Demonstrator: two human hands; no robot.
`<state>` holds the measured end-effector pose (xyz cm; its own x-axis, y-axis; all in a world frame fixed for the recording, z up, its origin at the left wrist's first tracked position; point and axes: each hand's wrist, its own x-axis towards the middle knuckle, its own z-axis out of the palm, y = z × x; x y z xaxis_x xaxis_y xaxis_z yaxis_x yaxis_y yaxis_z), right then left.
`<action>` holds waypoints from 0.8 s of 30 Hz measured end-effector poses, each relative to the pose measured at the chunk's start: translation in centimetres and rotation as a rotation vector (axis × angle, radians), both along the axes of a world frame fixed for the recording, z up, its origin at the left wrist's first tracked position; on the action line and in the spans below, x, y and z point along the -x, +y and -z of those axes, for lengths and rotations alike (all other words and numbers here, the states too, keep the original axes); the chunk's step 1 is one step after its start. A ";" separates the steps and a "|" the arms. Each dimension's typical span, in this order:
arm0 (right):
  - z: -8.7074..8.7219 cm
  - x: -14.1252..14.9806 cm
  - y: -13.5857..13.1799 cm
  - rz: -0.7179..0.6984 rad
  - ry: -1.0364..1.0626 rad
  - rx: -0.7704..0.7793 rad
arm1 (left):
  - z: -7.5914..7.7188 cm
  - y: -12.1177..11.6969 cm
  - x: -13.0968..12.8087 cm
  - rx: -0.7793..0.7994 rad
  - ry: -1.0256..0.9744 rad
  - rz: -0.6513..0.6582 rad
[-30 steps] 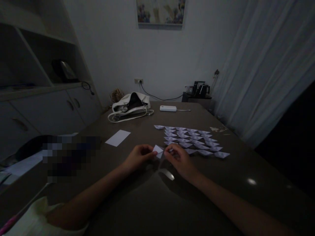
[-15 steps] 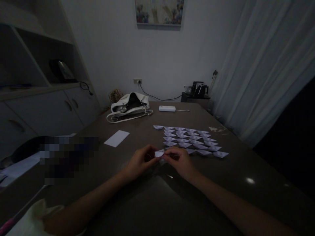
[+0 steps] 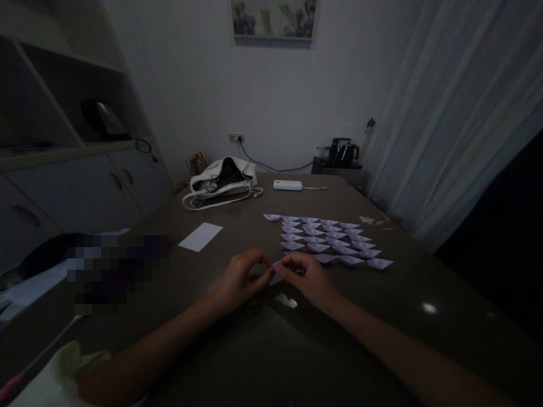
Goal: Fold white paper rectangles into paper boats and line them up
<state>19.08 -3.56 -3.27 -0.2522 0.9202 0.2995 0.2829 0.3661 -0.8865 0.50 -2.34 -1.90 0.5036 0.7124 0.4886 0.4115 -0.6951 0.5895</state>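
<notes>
Over the table's middle, my left hand (image 3: 246, 277) and my right hand (image 3: 307, 277) meet fingertip to fingertip. Both pinch a small folded piece of white paper (image 3: 277, 264), mostly covered by the fingers. Just beyond my right hand, several folded paper boats (image 3: 316, 239) stand in close rows. To the left of my left hand lies a flat white sheet of paper (image 3: 201, 236).
A white handbag (image 3: 224, 180) sits open at the far left of the dark table (image 3: 263, 356). A white power bank (image 3: 288, 185) with a short cable lies at the back. Papers (image 3: 38, 285) rest at the left edge.
The folded paper has turned from a visible small diamond to a thin edge between the fingers. My right hand, apart from it at first, has closed on it.
</notes>
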 end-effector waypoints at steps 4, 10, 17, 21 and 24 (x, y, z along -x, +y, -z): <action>-0.1 0.2 -0.2 -0.008 0.037 0.007 | 0.0 -0.1 -0.2 -0.006 -0.001 -0.016; -0.2 0.2 -0.2 0.002 0.013 -0.001 | 0.0 -0.2 -0.3 -0.008 -0.009 -0.033; -0.1 0.4 -0.3 0.042 -0.001 -0.014 | 0.0 -0.7 -0.6 -0.073 0.028 0.033; 0.1 0.5 -0.4 0.080 -0.034 -0.024 | 0.0 -0.8 -0.7 -0.168 0.116 0.064; 0.0 0.6 -0.5 0.093 -0.037 -0.045 | 0.2 -0.9 -0.6 -0.225 0.150 0.057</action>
<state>18.53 -4.06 -3.29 -0.1784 0.9259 0.3330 0.3494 0.3759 -0.8583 1.14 -3.20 -2.12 0.6188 0.5629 0.5479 0.4389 -0.8262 0.3531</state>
